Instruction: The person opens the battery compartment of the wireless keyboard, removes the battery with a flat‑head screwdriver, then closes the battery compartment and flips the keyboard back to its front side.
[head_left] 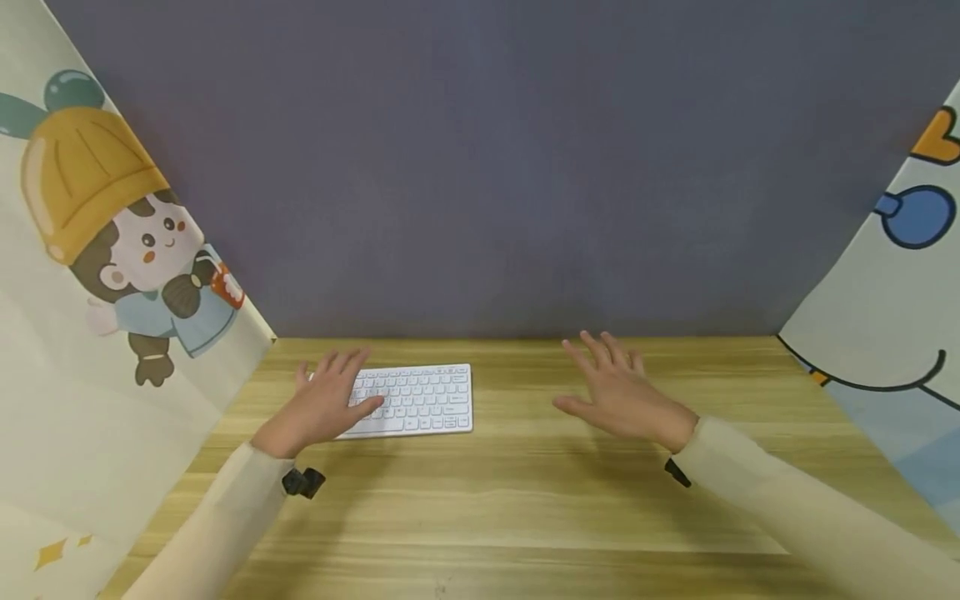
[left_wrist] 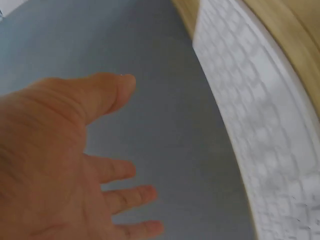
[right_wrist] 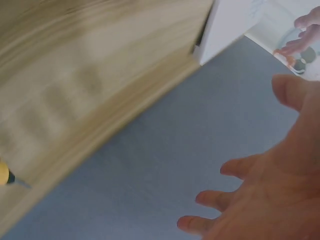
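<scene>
Quick pass, clock faces per the head view. We have the white keyboard [head_left: 427, 396] at 7 o'clock, lying flat so the table carries its weight. The left hand [head_left: 322, 407], at 8 o'clock, covers its far-left end; the left wrist view shows a gap to the keys, so we read it as hovering, not gripping. Its fingers are spread, thumb out toward 3. The right hand [head_left: 618, 402] hangs at 4 o'clock, well apart from the keyboard, fingers spread, holding nothing; we take the raised pose as keeping it off the wood.

Surface: pale wood-grain table [head_left: 487, 517]. Room: dark grey panel [head_left: 480, 167] at 12, cartoon-printed walls at 9 [head_left: 67, 417] and 3 [head_left: 862, 321]. The right wrist view clips a yellow dark-tipped object [right_wrist: 4, 173] at its 9 o'clock edge; can't tell what.
</scene>
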